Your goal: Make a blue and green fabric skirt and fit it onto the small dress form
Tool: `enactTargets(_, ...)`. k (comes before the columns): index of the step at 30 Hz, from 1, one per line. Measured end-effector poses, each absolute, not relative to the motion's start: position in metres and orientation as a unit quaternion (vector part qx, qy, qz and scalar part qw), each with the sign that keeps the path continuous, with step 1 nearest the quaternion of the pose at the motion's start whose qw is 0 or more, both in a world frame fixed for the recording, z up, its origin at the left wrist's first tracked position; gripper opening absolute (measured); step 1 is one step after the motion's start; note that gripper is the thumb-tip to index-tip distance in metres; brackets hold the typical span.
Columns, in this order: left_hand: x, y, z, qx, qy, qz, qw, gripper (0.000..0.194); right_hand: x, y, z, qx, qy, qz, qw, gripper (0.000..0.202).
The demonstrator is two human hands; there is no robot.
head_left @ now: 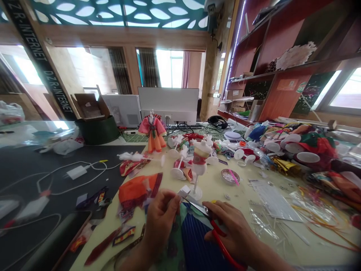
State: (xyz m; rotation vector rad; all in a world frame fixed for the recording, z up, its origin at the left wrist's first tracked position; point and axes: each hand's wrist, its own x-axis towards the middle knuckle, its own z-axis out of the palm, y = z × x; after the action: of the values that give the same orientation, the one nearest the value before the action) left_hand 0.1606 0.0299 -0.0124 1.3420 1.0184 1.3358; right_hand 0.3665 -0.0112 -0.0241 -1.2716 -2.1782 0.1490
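My left hand (pixel 162 210) is closed in a pinch on a small white piece (pixel 184 191), perhaps tape or paper. In my right hand (pixel 234 227) is a pair of scissors (pixel 222 246) with red handles, its blades at the white piece. Below both hands lies dark blue striped and green fabric (pixel 197 241). A small white dress form (pixel 200 155) with a red and cream band stands upright just behind the blades. Orange fabric (pixel 135 190) lies left of my left hand. Farther back stands another form in a pink and orange dress (pixel 152 133).
White doll stands and cloth pieces (pixel 293 145) are heaped at the right. A small bowl (pixel 230 177) with a pink stick sits right of the dress form. Clear plastic packets (pixel 275 199) lie front right. White cables and a charger (pixel 76 172) cross the dark mat at left.
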Motion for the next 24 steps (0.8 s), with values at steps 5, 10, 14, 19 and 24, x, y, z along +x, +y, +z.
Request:
enactTargets(5,0.1608,0.0290,-0.0139,0.572,0.419,0.524,0.472,0.021,0.3672,-0.0122,-0.0248,-0.476,-0.823,0.048,0.307,0.061)
enactTargets(10,0.1614,0.0285,-0.0129,0.573,0.421,0.520,0.473,0.021,0.3677,-0.0112,-0.0254,-0.473,-0.825,0.040,0.306,0.062)
enactTargets(14,0.1619,0.0279,-0.0135,0.580,0.420,0.514,0.473,0.020,0.3667,-0.0117,-0.0243,-0.473,-0.825,0.035,0.307,0.063)
enactTargets(19,0.1618,0.0271,-0.0112,0.578,0.419,0.516,0.474,0.021,0.3664,-0.0122,-0.0234,-0.468,-0.826,0.026,0.313,0.063)
enactTargets(24,0.1613,0.0257,-0.0065,0.570,0.423,0.517,0.479,0.021,0.3665,-0.0122,-0.0231,-0.466,-0.826,0.020,0.316,0.059)
